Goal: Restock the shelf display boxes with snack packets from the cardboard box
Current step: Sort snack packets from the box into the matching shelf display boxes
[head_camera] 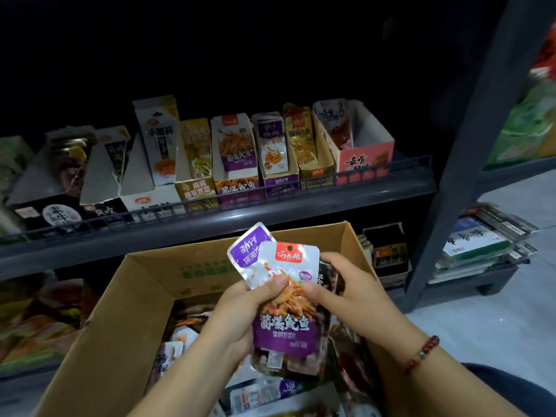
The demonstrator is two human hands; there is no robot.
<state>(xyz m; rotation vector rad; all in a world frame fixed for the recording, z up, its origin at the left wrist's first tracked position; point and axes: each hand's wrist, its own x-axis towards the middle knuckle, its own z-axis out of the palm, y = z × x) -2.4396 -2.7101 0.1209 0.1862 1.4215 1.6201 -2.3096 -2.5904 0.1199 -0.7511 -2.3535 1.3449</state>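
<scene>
Head view looks down past both hands into the cardboard box (144, 284), which sits near the person, below the shelf (210, 218). The left hand (240, 314) grips a fan of snack packets, thumb pressed on the front one, a purple-and-white squid packet (285, 308), with a purple-topped packet (246, 251) behind it. The right hand (337, 284) pinches the right edge of the same bundle, thumb on the front packet, and seems to be sorting it. On the shelf, a row of display boxes stands behind a low wire rail (361, 173). The matching purple squid display box (234, 164) and its neighbours toward the middle look fairly full, while the pink display box (365, 145) at the far right shows much bare inner wall, and the white ones toward the left look partly empty. Many loose packets lie in the cardboard box, so I judge the restocking well short of done. A dark shelf upright (469, 145) rises at the right, with stacked goods (481, 245) low beyond it; the rail must be cleared when reaching in.
</scene>
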